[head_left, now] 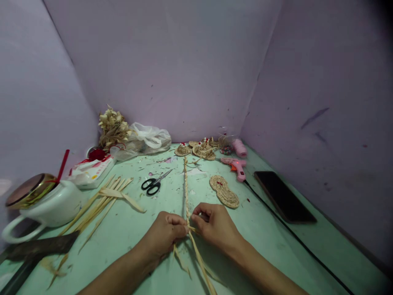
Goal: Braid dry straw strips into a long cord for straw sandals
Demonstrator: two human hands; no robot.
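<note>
A thin braid of dried straw-like strips (186,192) runs straight away from me over the table, with its loose strips (199,258) trailing toward me. My left hand (167,233) is closed, pinching the near end of the braid between thumb and fingers. On the other side, my right hand (215,225) is curled closed at the same spot, with a short strip showing by its fingertips. Beyond my right hand lies a coiled braided sole shape (224,191) with a small red bit on it. Black-handled scissors (155,183) rest left of the braid.
Loose dry strips (104,200), a white mug (55,205) and a dark-headed hammer (43,248) are at left. A pink glue gun (236,166), its black cord and a phone (284,196) lie at right. Small woven hats (202,150) and a plastic bag (150,137) sit along the back wall.
</note>
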